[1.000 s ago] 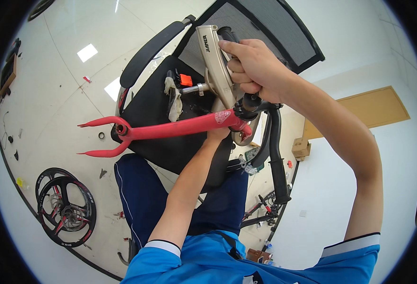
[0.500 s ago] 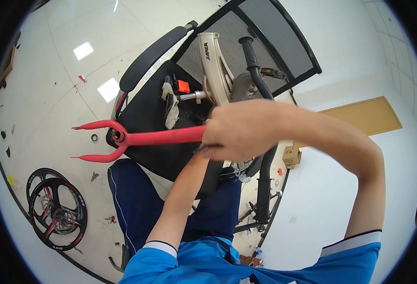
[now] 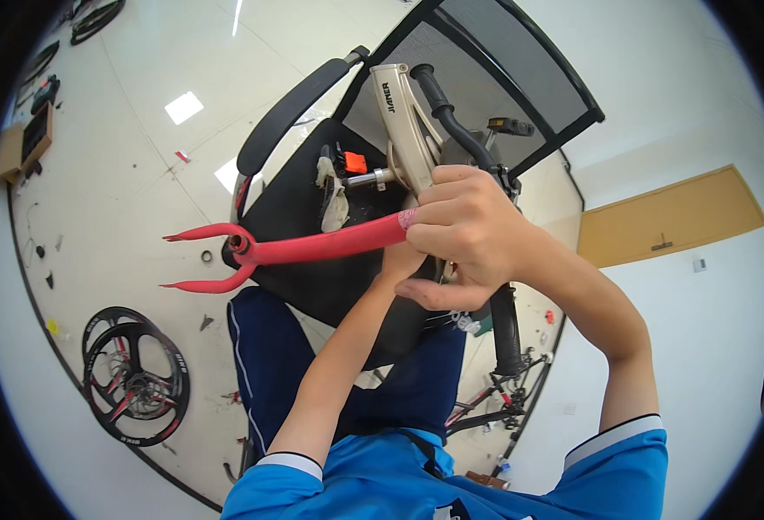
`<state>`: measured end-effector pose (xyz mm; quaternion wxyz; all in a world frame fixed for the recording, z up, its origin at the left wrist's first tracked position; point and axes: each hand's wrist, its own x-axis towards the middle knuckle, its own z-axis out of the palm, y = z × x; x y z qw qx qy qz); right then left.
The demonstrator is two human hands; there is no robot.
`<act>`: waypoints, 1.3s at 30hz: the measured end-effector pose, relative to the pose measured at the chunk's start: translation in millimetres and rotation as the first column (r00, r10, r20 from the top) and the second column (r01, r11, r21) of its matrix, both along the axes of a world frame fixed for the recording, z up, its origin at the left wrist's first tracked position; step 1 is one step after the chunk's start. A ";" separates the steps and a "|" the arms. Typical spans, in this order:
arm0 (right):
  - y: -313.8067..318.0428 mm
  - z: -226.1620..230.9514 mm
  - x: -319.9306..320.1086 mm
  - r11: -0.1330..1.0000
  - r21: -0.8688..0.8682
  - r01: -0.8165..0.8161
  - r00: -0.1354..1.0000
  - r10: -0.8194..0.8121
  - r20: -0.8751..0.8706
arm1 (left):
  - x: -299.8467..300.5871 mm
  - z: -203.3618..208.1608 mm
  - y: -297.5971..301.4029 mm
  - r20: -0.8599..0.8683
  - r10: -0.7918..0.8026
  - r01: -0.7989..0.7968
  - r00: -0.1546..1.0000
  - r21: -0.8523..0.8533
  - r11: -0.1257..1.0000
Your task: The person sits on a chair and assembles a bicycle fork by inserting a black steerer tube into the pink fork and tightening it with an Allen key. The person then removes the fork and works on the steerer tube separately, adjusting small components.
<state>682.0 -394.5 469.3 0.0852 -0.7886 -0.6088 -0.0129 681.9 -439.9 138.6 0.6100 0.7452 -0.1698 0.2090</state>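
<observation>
The red fork [image 3: 330,243] lay across the person's lap side of the chair, its two prongs pointing away to the left of the fingers and its upper end running in under them. The right hand [image 3: 468,230] had its fingers bent over that upper end, right beside a pale patch on the tube, with the thumb held apart below; how firmly they gripped could not be told. The left hand [image 3: 403,258] was beneath the tube, just below the right fingers and partly covered by them, so the set of its own fingers could not be made out. A black handlebar [image 3: 468,143] rose beyond the right fingers, and its lower grip hung below them, past the wrist. Just ahead of the fingers a gold-coloured frame piece [image 3: 403,121] leaned up toward the mesh backrest [image 3: 494,56], with a pedal [image 3: 510,126] to its right. Left of the fingertips, a pale, dark-marked glove [image 3: 334,208] and an orange object [image 3: 355,162] sat on the black chair seat [image 3: 321,286]. Farther left, well apart from the fingers, two dark spoked wheels [image 3: 139,381] overlapped on the pale floor [image 3: 130,217], and a small dark ring [image 3: 207,256] lay nearer.
</observation>
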 end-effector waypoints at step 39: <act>-81.7 1.6 -102.8 0.848 0.338 0.408 0.913 -0.376 -0.157 | -18.4 189.9 78.5 0.040 0.199 -0.158 0.979 -0.468 0.870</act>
